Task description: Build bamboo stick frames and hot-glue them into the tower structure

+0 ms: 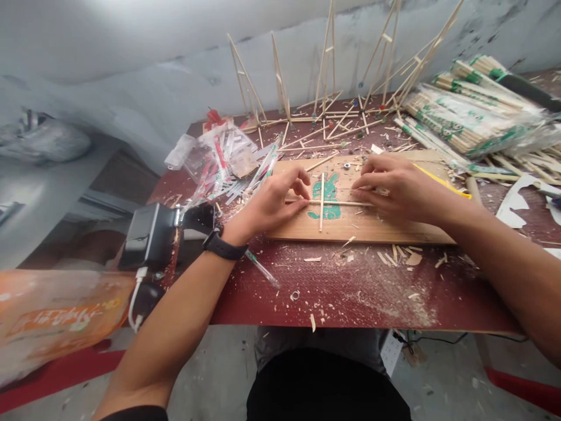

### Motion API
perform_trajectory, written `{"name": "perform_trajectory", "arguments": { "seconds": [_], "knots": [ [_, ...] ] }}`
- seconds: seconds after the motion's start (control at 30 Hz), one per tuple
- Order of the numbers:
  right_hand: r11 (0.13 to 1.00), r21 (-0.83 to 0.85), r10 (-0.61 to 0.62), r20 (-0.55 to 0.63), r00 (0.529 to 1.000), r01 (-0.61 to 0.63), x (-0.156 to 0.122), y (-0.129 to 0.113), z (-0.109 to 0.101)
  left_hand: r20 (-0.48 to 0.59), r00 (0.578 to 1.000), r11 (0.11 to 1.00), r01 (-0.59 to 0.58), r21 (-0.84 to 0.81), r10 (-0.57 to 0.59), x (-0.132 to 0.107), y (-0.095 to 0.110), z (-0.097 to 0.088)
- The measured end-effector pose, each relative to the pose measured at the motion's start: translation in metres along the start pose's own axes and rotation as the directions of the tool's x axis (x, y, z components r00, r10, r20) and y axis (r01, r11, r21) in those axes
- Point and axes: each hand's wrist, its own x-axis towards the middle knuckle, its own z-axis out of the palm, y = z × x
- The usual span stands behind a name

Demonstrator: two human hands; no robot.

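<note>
A long thin wooden stick [346, 203], like a chopstick, lies sideways across a wooden board [289, 233]. A shorter stick [322, 217] crosses it at about a right angle, over a green animal-shaped figure [333, 191] on the board. My left hand [284, 196] has curled fingers and its thumb against the long stick's left part. On the right, my right hand [388, 184] is bent with its fingertips close together, just above the long stick. Whatever those fingertips pinch is too small to make out. The long stick's right end passes beneath this hand.
Stick frames [326, 76] stand along the wall at the back. Packed chopsticks [468, 120] are heaped at right, torn plastic wrappers [223, 155] at left. A black box [146, 237] with a white cable sits at the left edge. Shavings and a metal ring [295, 296] lie in front.
</note>
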Motion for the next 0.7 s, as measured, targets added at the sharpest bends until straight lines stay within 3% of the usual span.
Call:
{"name": "perform_trajectory", "arguments": {
  "seconds": [0.13, 0.3, 0.47, 0.7],
  "knots": [
    [0.993, -0.106, 0.046, 0.005, 0.999, -0.045, -0.002, 0.006, -0.001, -0.013, 1.000, 1.000, -0.025, 0.004, 0.025, 0.000, -0.001, 0.001],
    [0.982, -0.180, 0.036, -0.113, 0.993, -0.056, 0.001, -0.016, 0.007, -0.028, 0.999, 0.999, -0.020, -0.032, 0.019, 0.002, -0.001, 0.007],
    [0.986, -0.160, -0.064, -0.054, 0.996, 0.055, 0.007, -0.038, 0.021, -0.075, 0.996, 0.997, -0.061, -0.052, 0.057, 0.004, -0.001, 0.016],
    [0.983, -0.161, -0.086, 0.034, 0.996, 0.090, 0.015, -0.038, 0.028, -0.081, 0.997, 0.995, -0.025, -0.099, 0.017, 0.005, 0.000, 0.021]
  ]
}}
